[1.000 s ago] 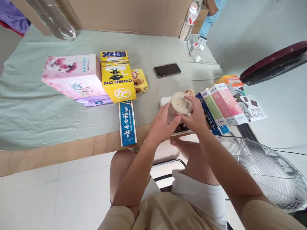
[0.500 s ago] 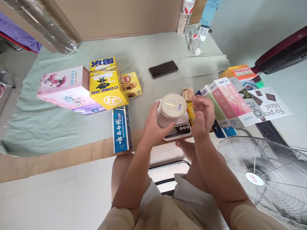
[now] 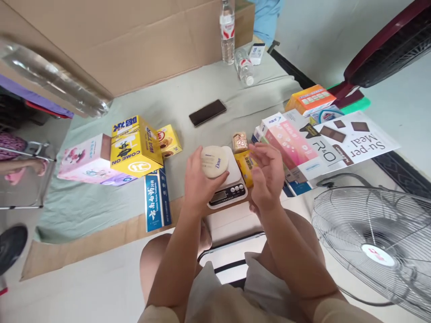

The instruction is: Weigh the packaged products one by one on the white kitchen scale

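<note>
A round, cream-lidded Dove tub [image 3: 214, 161] is in my left hand [image 3: 201, 177], thumb and fingers closed around its sides. It is at the left part of a white kitchen scale [image 3: 234, 172] and hides some of its plate; whether it touches the plate I cannot tell. The scale's dark display and buttons face me. To the right, my right hand [image 3: 267, 175] is raised with curled, parted fingers and nothing in it. Beside that hand lie a yellow packet [image 3: 245, 166] and a small wrapped snack [image 3: 239, 141].
At left stand a yellow box [image 3: 134, 150], a pink box [image 3: 85, 159] and a blue toothpaste box [image 3: 156, 202]. A phone [image 3: 207, 112] lies mid-table. More boxes [image 3: 289, 139] crowd the right side, near a floor fan [image 3: 373, 251]. Water bottles [image 3: 227, 36] are at the back.
My left hand has shifted the tub leftward across the scale, uncovering more of its plate. My right hand stays on the right, fingers parted. The head view has turned too.
</note>
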The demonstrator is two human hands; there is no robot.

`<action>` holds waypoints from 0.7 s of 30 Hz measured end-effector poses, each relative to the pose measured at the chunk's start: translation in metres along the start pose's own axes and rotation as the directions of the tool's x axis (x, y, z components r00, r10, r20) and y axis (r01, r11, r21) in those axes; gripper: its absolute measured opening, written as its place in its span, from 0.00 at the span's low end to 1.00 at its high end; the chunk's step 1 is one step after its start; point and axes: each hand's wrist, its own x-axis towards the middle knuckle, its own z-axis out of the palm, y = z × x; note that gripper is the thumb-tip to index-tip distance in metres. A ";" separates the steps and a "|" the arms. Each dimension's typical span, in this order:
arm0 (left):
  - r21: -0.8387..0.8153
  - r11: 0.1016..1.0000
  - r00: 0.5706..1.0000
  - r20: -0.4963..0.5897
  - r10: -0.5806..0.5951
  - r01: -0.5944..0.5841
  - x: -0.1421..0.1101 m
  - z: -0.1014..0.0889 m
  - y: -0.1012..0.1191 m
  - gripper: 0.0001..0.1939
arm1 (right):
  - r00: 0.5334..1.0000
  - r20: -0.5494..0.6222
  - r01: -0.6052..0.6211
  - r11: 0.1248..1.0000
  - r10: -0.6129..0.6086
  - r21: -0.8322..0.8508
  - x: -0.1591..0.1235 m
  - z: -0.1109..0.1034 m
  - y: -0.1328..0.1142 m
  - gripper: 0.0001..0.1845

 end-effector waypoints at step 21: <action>-0.200 0.971 0.853 0.478 0.212 -0.129 0.284 0.187 0.119 0.36 | 0.749 -0.654 -0.059 0.972 -0.107 -0.226 0.059 -0.082 -0.035 0.22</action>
